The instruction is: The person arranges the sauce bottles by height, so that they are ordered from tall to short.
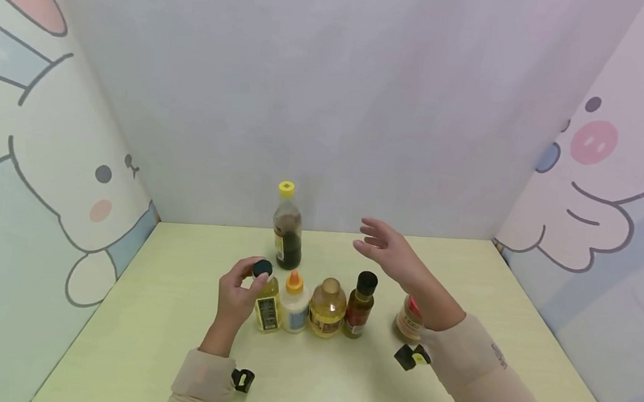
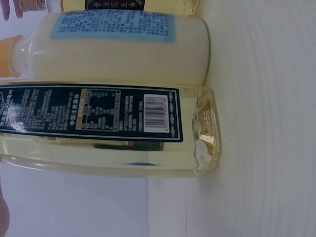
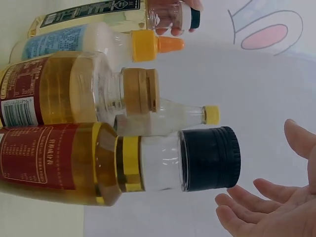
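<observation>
My left hand (image 1: 237, 294) grips the neck of an oil bottle (image 1: 268, 308) with a dark cap and a dark label, its thumb and fingers around the top. In the left wrist view the base of this bottle (image 2: 197, 133) is right at the table surface. Beside it stands a white bottle (image 1: 295, 313) with an orange nozzle cap. Further right are a round oil bottle (image 1: 327, 315) with a gold cap and a black-capped bottle (image 1: 358, 311) with a red label. My right hand (image 1: 388, 251) hovers behind and above the black-capped bottle, fingers spread and holding nothing.
A tall bottle of dark sauce (image 1: 288, 236) with a yellow cap stands behind the row, near the back wall (image 1: 333, 103). A red-lidded jar (image 1: 407, 323) sits at the right, partly hidden by my right forearm. Side walls with cartoon drawings border the table (image 1: 142, 337).
</observation>
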Motion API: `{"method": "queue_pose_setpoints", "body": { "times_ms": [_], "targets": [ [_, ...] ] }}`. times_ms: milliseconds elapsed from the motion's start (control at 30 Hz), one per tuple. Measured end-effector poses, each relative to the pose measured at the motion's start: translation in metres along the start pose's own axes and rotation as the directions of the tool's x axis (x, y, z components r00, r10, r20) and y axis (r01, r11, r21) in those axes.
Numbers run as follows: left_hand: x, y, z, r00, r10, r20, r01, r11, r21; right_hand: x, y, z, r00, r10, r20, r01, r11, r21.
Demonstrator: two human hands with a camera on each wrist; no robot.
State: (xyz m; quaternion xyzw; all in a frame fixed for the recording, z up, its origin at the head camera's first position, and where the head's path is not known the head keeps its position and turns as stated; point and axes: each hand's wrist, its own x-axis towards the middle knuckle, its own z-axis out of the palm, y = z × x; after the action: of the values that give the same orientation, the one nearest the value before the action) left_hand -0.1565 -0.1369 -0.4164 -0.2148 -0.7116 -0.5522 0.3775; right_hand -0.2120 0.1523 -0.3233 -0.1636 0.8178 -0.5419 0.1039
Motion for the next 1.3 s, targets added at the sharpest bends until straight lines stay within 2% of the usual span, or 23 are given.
{"method": "queue_pose_setpoints", "body": {
  "times_ms": [233, 500, 800, 967, 1300],
  "targets": [
    [0.000, -0.001, 0.000, 0.999, 0.033, -0.006, -0.033, 0.999, -0.029, -0.019, 0.019, -0.004, 1.000, -0.021, -0.011, 0.021, 1.000, -0.011],
    [-0.001, 0.000, 0.001, 0.999, 0.035, -0.006, -0.035, 0.999, -0.024, -0.036, 0.035, 0.000, 0.999, -0.034, 0.020, 0.034, 0.999, 0.039],
    [-0.001, 0.000, 0.001, 0.999, 0.041, -0.006, -0.041, 0.999, -0.031, -0.042, 0.048, 0.003, 0.998, -0.066, 0.016, 0.066, 0.997, 0.030],
    [-0.001, 0.001, 0.000, 0.999, 0.038, -0.003, -0.038, 0.999, -0.004, -0.042, 0.054, 0.008, 0.997, -0.072, 0.029, 0.070, 0.995, 0.071],
    [0.000, 0.009, -0.004, 0.998, -0.063, 0.032, 0.061, 0.997, 0.057, -0.041, 0.068, 0.019, 0.999, -0.030, -0.026, 0.034, 0.982, 0.186]
  ]
}}
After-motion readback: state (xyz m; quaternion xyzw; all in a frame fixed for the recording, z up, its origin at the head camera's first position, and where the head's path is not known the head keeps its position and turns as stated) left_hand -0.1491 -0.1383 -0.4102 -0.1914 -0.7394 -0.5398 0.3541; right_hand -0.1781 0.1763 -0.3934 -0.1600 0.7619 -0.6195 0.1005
